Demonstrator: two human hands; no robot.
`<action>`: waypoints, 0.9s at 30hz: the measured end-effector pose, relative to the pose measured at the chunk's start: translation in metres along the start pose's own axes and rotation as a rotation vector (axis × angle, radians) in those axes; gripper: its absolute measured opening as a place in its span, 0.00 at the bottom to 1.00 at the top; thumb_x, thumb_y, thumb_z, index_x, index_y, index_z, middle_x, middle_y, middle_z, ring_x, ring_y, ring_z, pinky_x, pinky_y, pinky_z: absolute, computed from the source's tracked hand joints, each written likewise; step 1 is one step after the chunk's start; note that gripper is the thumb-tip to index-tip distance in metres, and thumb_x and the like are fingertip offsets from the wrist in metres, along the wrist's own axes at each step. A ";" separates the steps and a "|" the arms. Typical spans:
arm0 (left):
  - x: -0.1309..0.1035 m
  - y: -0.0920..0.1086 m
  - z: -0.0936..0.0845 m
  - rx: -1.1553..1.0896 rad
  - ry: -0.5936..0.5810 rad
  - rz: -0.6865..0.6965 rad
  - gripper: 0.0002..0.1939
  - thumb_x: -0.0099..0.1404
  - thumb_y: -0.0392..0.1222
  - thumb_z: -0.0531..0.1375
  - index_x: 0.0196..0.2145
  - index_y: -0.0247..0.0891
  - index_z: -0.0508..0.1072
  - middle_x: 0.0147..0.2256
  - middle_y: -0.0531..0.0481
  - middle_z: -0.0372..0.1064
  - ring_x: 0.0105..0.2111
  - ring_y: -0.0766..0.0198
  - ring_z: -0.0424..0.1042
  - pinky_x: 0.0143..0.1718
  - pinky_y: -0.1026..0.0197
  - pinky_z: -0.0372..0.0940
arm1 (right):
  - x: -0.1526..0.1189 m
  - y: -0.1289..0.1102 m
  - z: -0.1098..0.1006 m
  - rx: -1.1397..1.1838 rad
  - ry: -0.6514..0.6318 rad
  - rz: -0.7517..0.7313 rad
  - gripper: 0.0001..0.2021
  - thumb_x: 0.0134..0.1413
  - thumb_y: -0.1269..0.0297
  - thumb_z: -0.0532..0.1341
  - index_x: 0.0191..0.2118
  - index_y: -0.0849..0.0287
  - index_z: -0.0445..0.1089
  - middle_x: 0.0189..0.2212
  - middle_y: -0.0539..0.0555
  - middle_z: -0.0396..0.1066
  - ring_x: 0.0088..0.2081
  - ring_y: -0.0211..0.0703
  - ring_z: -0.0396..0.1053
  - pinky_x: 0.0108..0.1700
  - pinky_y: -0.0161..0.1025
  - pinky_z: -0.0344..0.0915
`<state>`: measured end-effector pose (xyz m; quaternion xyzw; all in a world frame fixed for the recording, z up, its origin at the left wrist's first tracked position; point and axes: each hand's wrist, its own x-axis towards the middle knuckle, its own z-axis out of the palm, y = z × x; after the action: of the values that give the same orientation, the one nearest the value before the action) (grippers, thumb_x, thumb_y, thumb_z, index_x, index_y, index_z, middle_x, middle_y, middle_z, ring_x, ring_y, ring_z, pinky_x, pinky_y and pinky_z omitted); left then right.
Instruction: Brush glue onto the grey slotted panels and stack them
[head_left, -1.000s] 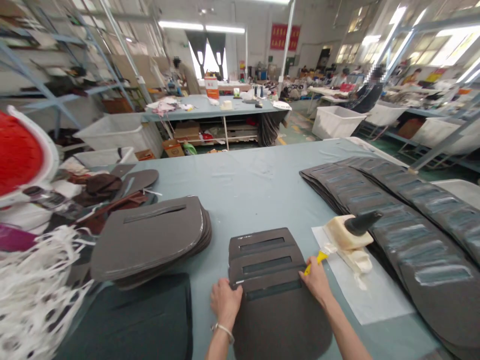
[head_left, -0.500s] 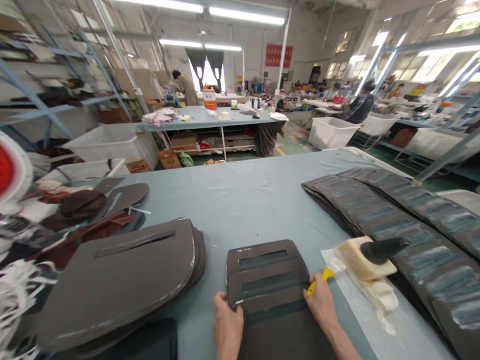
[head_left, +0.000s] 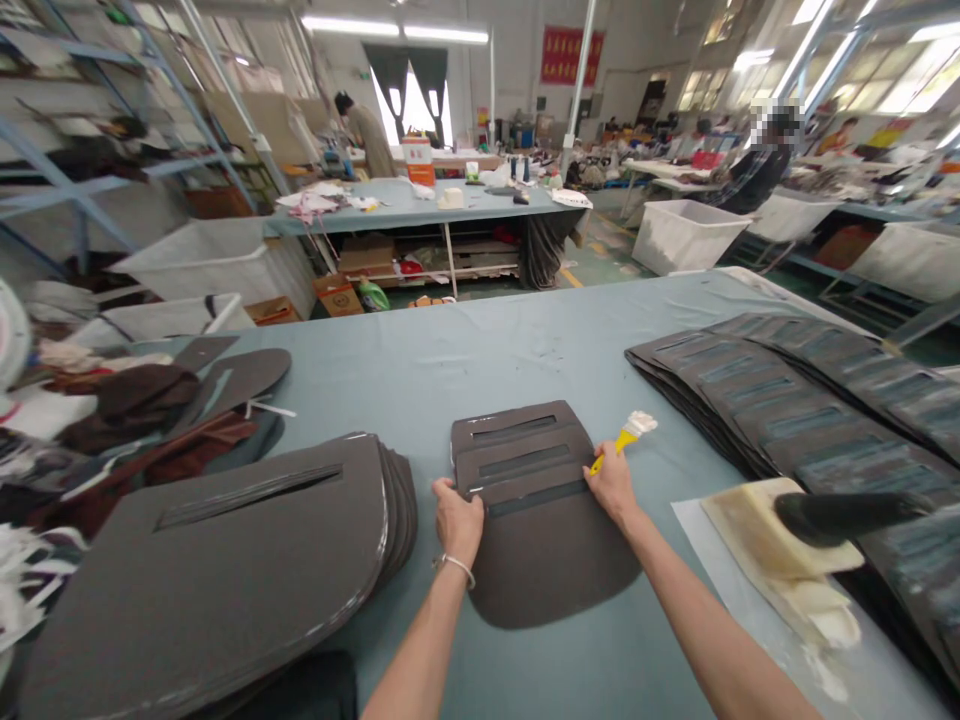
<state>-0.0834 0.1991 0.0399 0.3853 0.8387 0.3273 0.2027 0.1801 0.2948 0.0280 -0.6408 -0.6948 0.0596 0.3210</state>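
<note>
Right, we're at a blue table (head_left: 420,410) with plenty about us: a thick stack of grey panels (head_left: 225,570) crowds our left side, and two fanned rows (head_left: 750,400) spread on our right. Near our right forearm, a cream block (head_left: 739,510) with a black cone (head_left: 847,515) sits on a white sheet (head_left: 697,530). Heaped cloth (head_left: 142,410) lies past the stack; across the room we spot a far table (head_left: 487,208).

Counting up, we have three panels (head_left: 555,560) between our hands, overlapping, one slot showing in each, plus one brush (head_left: 627,440) and one block. The left stack is packed too tightly to number.

Those three lie mid-table straight ahead, the nearest one's rounded end towards us, the run's long axis going away and leaning slightly left. The brush points forward and right, white-coated bristles raised off the panels.

Our left hand (head_left: 459,525) has its thumb and fingers closed on their left edge; our right hand (head_left: 613,482) pinches the yellow handle, at their right edge.
</note>
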 end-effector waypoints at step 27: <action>-0.259 -0.142 -0.133 -0.134 0.060 0.015 0.13 0.65 0.45 0.49 0.41 0.40 0.71 0.40 0.46 0.70 0.41 0.61 0.70 0.44 0.60 0.65 | -0.292 -0.203 -0.045 0.640 -0.689 -0.255 0.09 0.52 0.60 0.58 0.33 0.55 0.56 0.32 0.51 0.67 0.34 0.40 0.65 0.36 0.35 0.61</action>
<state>-0.0742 -0.1240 0.0559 0.3671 0.8176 0.3956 0.2005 0.0224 -0.0264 0.0563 -0.3626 -0.7805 0.4393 0.2579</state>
